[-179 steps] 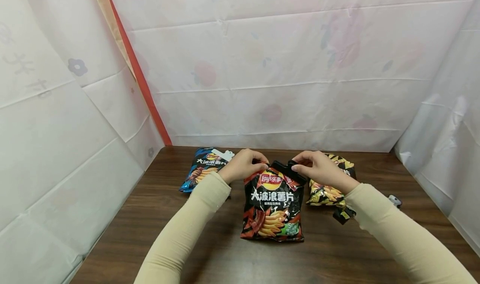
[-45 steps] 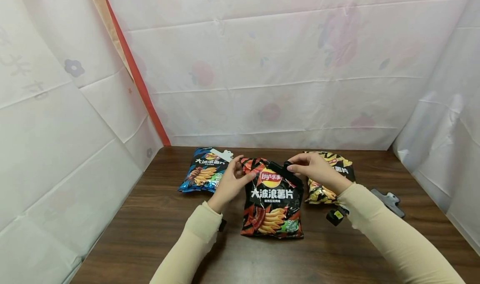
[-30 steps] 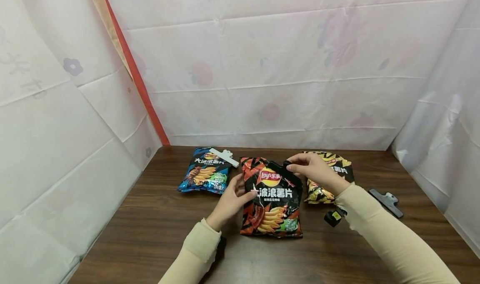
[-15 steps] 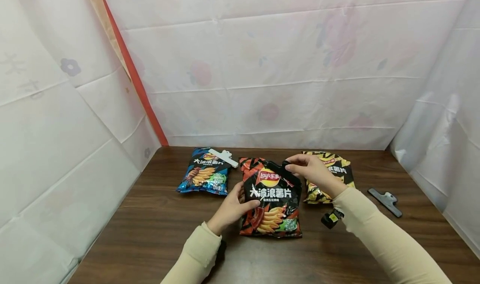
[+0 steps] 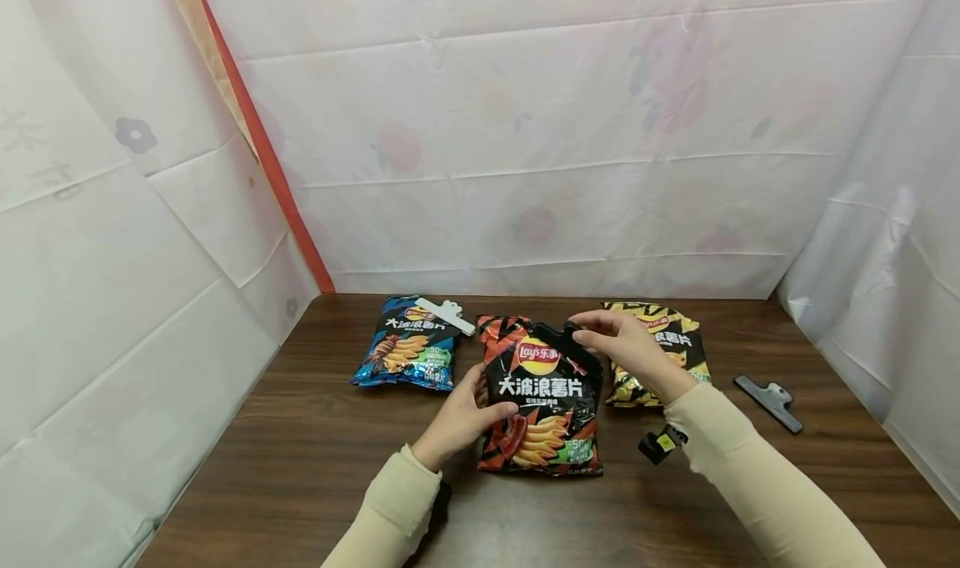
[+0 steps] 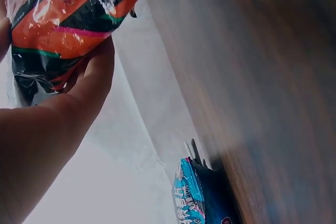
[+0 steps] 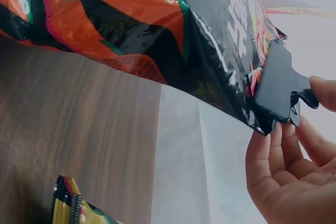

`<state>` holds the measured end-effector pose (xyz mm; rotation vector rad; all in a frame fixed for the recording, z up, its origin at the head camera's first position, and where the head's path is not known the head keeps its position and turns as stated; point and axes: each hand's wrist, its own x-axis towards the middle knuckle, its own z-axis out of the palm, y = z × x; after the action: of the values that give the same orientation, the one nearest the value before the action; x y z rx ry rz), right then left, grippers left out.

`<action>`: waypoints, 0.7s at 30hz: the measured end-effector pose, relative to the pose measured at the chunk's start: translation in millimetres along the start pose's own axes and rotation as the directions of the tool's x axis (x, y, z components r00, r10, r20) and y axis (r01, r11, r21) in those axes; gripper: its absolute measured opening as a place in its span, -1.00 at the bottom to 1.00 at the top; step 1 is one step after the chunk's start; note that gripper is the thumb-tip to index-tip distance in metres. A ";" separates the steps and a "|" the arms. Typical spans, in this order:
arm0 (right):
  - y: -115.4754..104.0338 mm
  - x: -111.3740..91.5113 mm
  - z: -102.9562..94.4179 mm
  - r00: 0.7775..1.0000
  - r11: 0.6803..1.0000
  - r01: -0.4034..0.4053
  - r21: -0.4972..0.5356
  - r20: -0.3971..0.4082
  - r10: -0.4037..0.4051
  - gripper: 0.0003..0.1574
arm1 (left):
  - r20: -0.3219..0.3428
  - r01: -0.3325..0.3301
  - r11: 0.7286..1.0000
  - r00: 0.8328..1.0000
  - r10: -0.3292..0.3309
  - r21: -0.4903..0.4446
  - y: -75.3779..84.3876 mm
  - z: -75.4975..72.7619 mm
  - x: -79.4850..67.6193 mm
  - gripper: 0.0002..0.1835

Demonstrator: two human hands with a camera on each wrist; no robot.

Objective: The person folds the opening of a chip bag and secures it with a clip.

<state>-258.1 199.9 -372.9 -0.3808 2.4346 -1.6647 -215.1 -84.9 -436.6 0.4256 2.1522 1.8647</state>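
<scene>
A red and black Lay's chip bag point(image 5: 537, 384) is held up at the middle of the table. Along its lower left side my left hand point(image 5: 459, 418) grips it, thumb on the front and fingers behind. A black bag clip point(image 5: 566, 343) sits aslant across the folded top right corner. My right hand point(image 5: 626, 349) pinches this clip by its handle; the right wrist view shows the thumb on top of the clip point(image 7: 275, 80) and fingers beneath. In the left wrist view the bag point(image 6: 63, 30) covers part of the left hand's fingers.
A blue chip bag point(image 5: 405, 353) with a white clip point(image 5: 446, 314) lies at the back left. Behind the right hand lies a yellow chip bag point(image 5: 678, 343), partly hidden. A grey clip point(image 5: 768, 403) rests on the wooden table point(image 5: 300, 468) at right. White sheets hang around the table.
My left hand has left the bag's top left edge and slid down to grip its lower left side. The right hand stays at the black clip.
</scene>
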 end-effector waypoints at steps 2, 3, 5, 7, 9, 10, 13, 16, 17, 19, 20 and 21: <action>2.4 -1.6 0.1 1.000 1.000 0.015 0.017 -0.005 -0.015 -0.33 | -0.010 0.000 1.000 1.000 0.000 0.008 0.5 0.0 -0.1 -0.17; 3.2 -2.8 0.6 1.000 0.999 0.023 0.027 -0.010 -0.023 -0.33 | -0.014 -0.001 1.000 1.000 0.001 0.012 0.8 -0.1 -0.2 -0.17; 5.6 -5.7 1.4 0.999 0.999 0.042 0.033 -0.026 -0.041 -0.33 | -0.022 -0.003 0.999 1.000 0.003 0.032 1.2 -0.2 -0.5 -0.16; 7.8 -9.8 3.0 0.997 0.998 0.062 0.031 -0.048 -0.061 -0.33 | -0.026 -0.006 0.998 1.000 0.008 0.057 1.7 -0.3 -0.8 -0.16; 11.4 -14.6 5.6 0.994 0.996 0.082 0.016 -0.079 -0.081 -0.33 | -0.030 -0.008 0.997 1.000 0.011 0.080 2.0 -0.5 -1.2 -0.16; 13.8 -17.2 7.7 0.991 0.996 0.087 0.003 -0.098 -0.086 -0.33 | -0.029 -0.008 0.997 1.000 0.011 0.078 1.7 -0.7 -1.2 -0.16; 21.8 -25.0 15.6 0.986 0.995 0.098 0.019 -0.141 -0.095 -0.31 | -0.025 -0.011 0.998 1.000 0.013 0.058 0.7 -1.3 -0.7 -0.15; 30.1 -31.8 23.7 0.982 0.991 0.113 0.067 -0.160 -0.101 -0.28 | -0.015 -0.014 1.000 1.000 0.014 0.024 0.0 -1.7 0.2 -0.16; 32.6 -33.6 25.9 0.982 0.989 0.113 0.091 -0.161 -0.098 -0.26 | -0.012 -0.023 0.999 1.000 0.023 0.024 -0.3 -1.8 0.3 -0.17; 37.3 -36.6 29.8 0.983 0.989 0.097 0.116 -0.165 -0.077 -0.23 | -0.010 -0.031 0.999 0.999 0.031 0.020 -0.4 -2.0 0.4 -0.18; 39.0 -38.2 31.7 0.984 0.989 0.079 0.125 -0.166 -0.058 -0.22 | -0.012 -0.033 0.999 0.999 0.034 0.022 -0.2 -1.9 0.3 -0.18; 40.9 -39.5 33.4 0.985 0.990 0.055 0.128 -0.169 -0.033 -0.20 | -0.016 -0.034 0.999 0.999 0.034 0.026 -0.2 -1.9 0.3 -0.18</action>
<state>-215.8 196.3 -423.3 -0.2902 2.4270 -1.9374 -216.1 -86.5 -436.6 0.4569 2.1948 1.8667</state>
